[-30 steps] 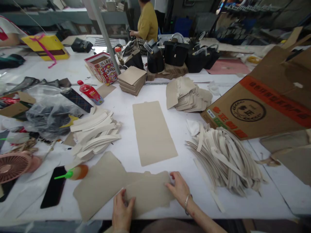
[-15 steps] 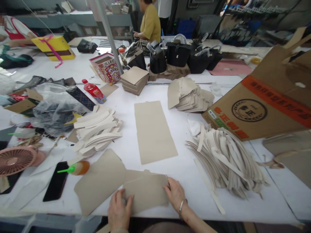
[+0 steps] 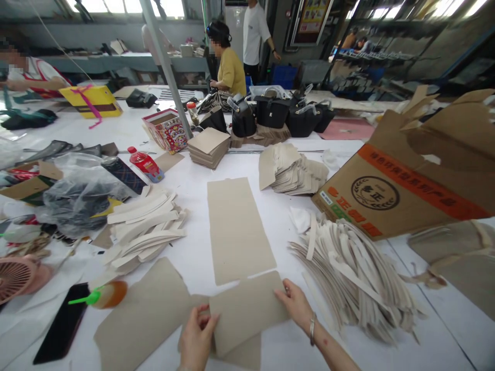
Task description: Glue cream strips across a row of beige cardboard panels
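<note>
A beige, card-like panel (image 3: 249, 312) is held between my two hands at the front of the table. My left hand (image 3: 199, 332) pinches its left edge, the thumb on top and the fingers curled. At its right edge my right hand (image 3: 296, 304), with a bracelet on the wrist, grips it between thumb and fingers. Part of another beige sheet (image 3: 245, 353) shows underneath. To the left lies a larger beige panel (image 3: 143, 314), and a long rectangular panel (image 3: 240, 232) is flat just beyond the held one.
Curved pale strips lie in a left pile (image 3: 149, 224) and a right heap (image 3: 348, 273). Behind are stacked beige pieces (image 3: 292, 170), a cardboard box (image 3: 363, 185) and black bags (image 3: 273, 111). A phone (image 3: 62, 322) and a green-tipped glue bottle (image 3: 112, 294) rest at left.
The held panel has been lifted and shifted right and away from me, tilting, uncovering more of the sheet below. Both hands moved with it. The camera view has tipped upward.
</note>
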`<state>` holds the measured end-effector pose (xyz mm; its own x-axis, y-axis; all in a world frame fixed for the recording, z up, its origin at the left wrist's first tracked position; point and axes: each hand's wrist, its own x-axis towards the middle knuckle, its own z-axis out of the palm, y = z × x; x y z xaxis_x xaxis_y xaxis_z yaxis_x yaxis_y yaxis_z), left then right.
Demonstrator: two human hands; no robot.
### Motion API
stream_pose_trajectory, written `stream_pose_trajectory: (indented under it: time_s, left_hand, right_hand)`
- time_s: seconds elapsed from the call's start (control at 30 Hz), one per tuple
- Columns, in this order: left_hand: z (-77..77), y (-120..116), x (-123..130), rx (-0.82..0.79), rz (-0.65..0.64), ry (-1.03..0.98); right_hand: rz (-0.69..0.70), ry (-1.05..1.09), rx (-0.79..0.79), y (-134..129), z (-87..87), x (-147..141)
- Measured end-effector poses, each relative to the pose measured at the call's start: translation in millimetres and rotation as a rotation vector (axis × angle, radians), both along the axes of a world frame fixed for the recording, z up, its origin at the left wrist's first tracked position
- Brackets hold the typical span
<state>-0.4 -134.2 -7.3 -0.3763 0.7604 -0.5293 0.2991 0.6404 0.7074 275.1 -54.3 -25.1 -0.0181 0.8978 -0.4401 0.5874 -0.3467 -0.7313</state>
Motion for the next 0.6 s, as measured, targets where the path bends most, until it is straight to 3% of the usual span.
stream_pose_trajectory:
  time_s: [0.13, 0.23, 0.4, 0.6]
  left_hand:
    - [-9.1, 48, 6, -0.039, -0.126, 0.081]
    - [-22.1, 69, 7, -0.079, -0.178, 0.172]
    - [-33.2, 73, 1, -0.141, -0.224, 0.21]
    - [-28.1, 73, -3, -0.168, -0.268, 0.237]
  right_hand:
    - [0.077, -0.195, 0.066, 42, -1.1, 9]
    - [0.091, -0.274, 0.062, 58, -5.8, 9]
    - [0.113, -0.369, 0.035, 59, -12.9, 6]
    - [0.12, -0.424, 0.017, 57, -15.6, 3]
